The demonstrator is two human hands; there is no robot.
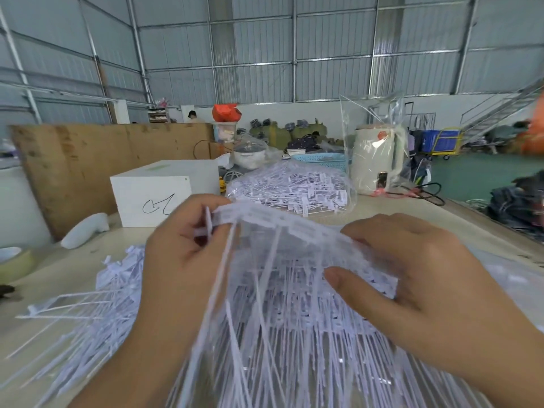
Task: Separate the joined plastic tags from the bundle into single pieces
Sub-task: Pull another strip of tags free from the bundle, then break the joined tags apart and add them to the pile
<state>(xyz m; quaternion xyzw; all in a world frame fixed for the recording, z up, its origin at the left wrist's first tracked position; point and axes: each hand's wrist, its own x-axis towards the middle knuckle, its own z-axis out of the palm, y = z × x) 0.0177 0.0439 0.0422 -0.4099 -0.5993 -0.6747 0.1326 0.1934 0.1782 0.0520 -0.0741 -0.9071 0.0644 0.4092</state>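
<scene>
A strip of joined white plastic tags (282,228) is held up between both hands, its long thin tails hanging down toward me. My left hand (179,257) pinches the strip's left end, with a single tag standing up between its fingers. My right hand (412,278) grips the strip's right part, thumb underneath. Below the hands lies a wide heap of loose white tags (97,316), spread across the table to the left and under the strip. The motion blurs the strip's details.
A clear bag full of white tags (294,187) lies behind the hands. A white box (159,192) stands at back left, a cream kettle in plastic (374,160) at back right. A roll of tape (14,260) sits at the left table edge.
</scene>
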